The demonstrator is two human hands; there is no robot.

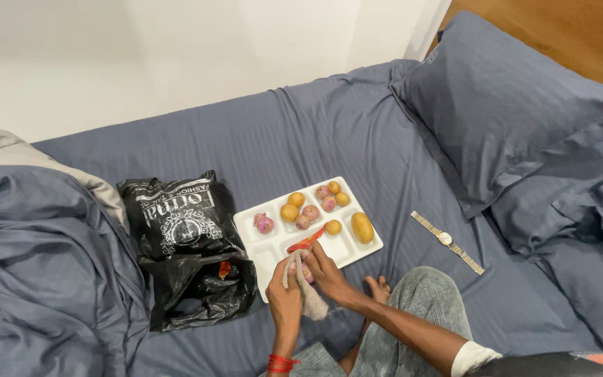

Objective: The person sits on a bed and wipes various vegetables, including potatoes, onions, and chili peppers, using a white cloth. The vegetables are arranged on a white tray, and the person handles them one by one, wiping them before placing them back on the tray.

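Fingers of the left hand (285,287) and right hand (324,271) close together around a small pinkish onion (305,271) and a grey cloth (307,293), at the near edge of a white compartment tray (273,255) on the blue-grey bedsheet (329,132).

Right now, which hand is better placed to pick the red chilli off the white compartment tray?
Probably the right hand: it lies nearest the red chilli on the white compartment tray. The left hand sits farther back, gripping the grey cloth.
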